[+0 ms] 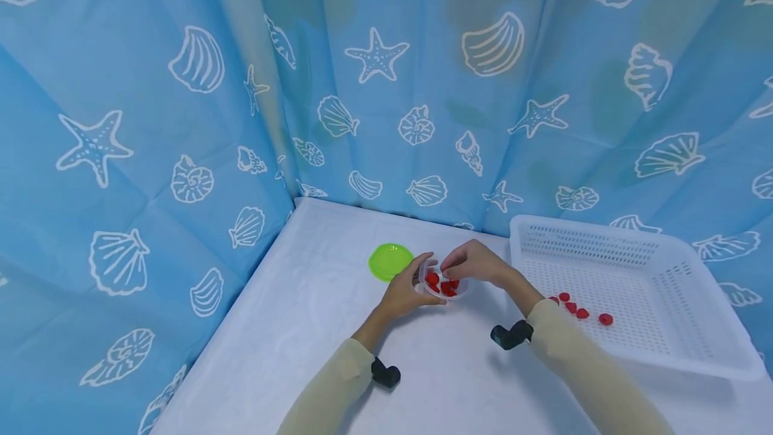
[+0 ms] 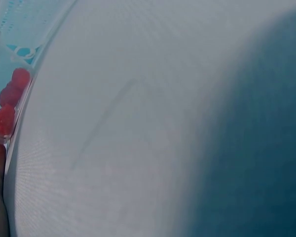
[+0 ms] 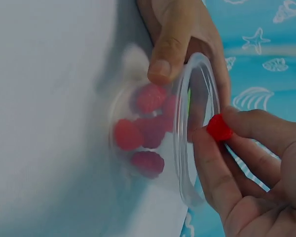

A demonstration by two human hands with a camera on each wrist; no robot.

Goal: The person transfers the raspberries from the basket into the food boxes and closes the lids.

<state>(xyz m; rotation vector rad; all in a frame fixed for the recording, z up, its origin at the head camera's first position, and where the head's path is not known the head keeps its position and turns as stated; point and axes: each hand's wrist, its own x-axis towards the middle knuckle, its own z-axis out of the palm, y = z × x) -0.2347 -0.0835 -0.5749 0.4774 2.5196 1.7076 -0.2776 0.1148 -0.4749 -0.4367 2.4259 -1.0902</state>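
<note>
Fingers and thumb of my left hand [image 1: 403, 293] grip a small clear plastic tub [image 3: 180, 165] by its side, close to the white table surface. Several red raspberries [image 3: 128, 134] lie inside, showing through the wall; some raspberries [image 2: 4, 119] also appear at the edge of the left wrist view. Over the tub's mouth is my right hand [image 1: 477, 264], pinching one raspberry [image 3: 219, 127] between thumb and fingertips right at the rim. Beyond the left hand, a round green lid [image 1: 389, 262] lies flat on the table.
A large white perforated basket [image 1: 694, 314] stands on the right, with several raspberries [image 1: 606, 319] on its floor near the right forearm. The white-covered table [image 1: 302, 327] meets a blue shell-patterned curtain [image 1: 380, 119] at the back and left.
</note>
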